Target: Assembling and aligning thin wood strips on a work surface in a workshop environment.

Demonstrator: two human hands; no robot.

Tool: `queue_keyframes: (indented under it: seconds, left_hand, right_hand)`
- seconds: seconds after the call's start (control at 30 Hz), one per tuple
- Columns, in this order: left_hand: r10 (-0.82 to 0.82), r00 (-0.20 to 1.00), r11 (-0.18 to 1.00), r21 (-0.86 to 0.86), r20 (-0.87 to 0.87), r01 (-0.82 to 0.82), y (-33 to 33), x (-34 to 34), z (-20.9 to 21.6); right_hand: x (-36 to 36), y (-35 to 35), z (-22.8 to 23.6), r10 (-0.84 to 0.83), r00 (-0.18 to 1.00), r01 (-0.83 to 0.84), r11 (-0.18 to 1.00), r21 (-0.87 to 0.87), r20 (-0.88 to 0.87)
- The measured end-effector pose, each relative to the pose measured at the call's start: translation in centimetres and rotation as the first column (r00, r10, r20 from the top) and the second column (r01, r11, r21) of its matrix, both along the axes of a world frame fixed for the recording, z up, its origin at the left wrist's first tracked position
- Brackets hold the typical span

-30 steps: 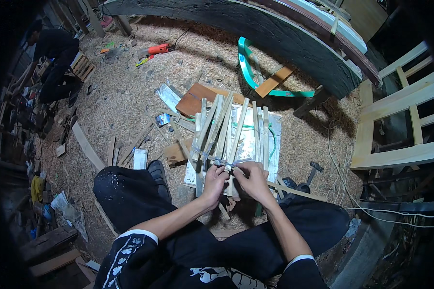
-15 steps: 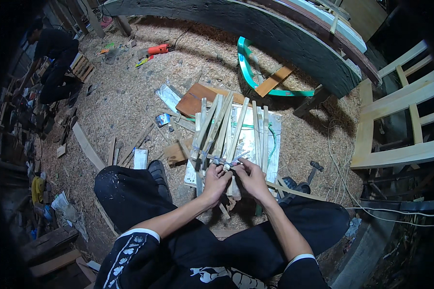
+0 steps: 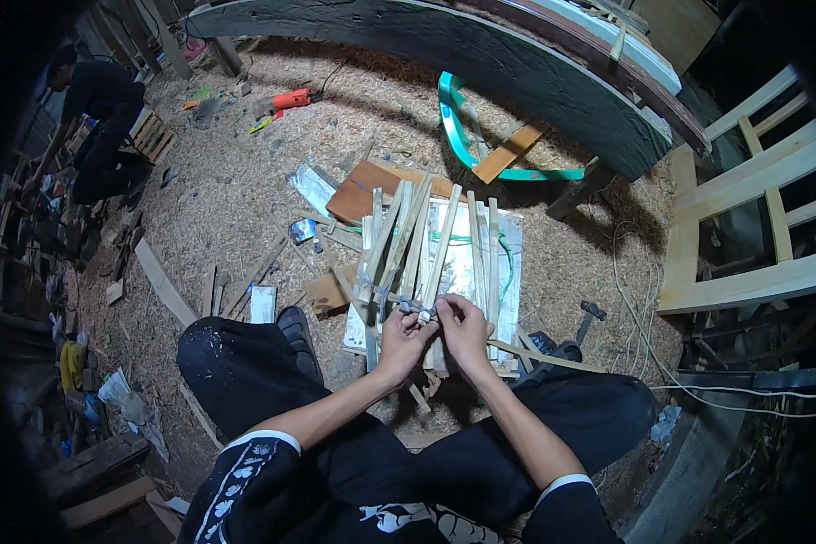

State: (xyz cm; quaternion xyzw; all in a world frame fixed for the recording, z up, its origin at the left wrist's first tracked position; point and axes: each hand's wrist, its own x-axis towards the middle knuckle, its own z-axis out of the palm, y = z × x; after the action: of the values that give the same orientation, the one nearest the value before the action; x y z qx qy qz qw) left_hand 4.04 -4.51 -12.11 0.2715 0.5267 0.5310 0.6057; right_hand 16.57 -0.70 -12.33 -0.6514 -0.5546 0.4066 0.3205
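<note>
Several narrow wooden slats (image 3: pixel 442 240) fan out side by side in front of me, their near ends under my hands. A greyish strip (image 3: pixel 406 304) runs across these ends, seemingly wrapped round them. My left hand (image 3: pixel 402 347) is closed on the pale end of a slat (image 3: pixel 423 318), thumb and fingers around it. Close to its right, my right hand (image 3: pixel 463 335) pinches the strip beside that end. The fingertips of both hands nearly meet, and they partly hide the strip. Beneath the slats lies a worn white board (image 3: pixel 510 304) with green string (image 3: pixel 508 263) on it.
A hammer (image 3: pixel 591 315) lies right of the board; a blue can (image 3: pixel 303 230) stands left. Farther off are a red power tool (image 3: pixel 292 99), a green curved frame (image 3: pixel 453 127) and a thick beam (image 3: pixel 517 68). A wooden frame (image 3: pixel 743 290) stands right; another person (image 3: pixel 104 118) works far left.
My right hand has drawn slightly left and in toward the slat end. The strip's loose end, which stuck out to its right, no longer shows there. The left hand stays nearly in place.
</note>
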Motion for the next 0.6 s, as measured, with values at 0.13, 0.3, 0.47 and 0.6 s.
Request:
queue_keyframes:
  seconds: [0.13, 0.3, 0.47, 0.6]
  left_hand:
    - [-0.027, 0.998, 0.999, 0.026, -0.058, 0.029, 0.2, -0.3, -0.7]
    - [-0.059, 0.988, 0.998, -0.029, -0.142, 0.056, 0.0, -1.5, 0.3]
    - [-0.063, 0.984, 0.997, -0.045, -0.164, 0.057, -0.9, -2.2, 0.3]
    - [-0.042, 0.935, 0.999, -0.004, -0.352, 0.044, -1.3, -2.5, 1.6]
  right_hand:
    - [-0.2, 0.4, 0.3, -0.066, 0.998, 0.066, 0.998, 0.006, 0.012]
    - [0.1, 0.2, 1.9, -0.012, 1.000, 0.012, 1.000, -0.005, 0.011]
    - [0.1, 0.1, 2.2, 0.029, 0.997, -0.045, 0.976, 0.212, 0.077]
    - [0.2, 0.1, 2.6, 0.053, 0.997, -0.042, 0.978, 0.204, -0.050]
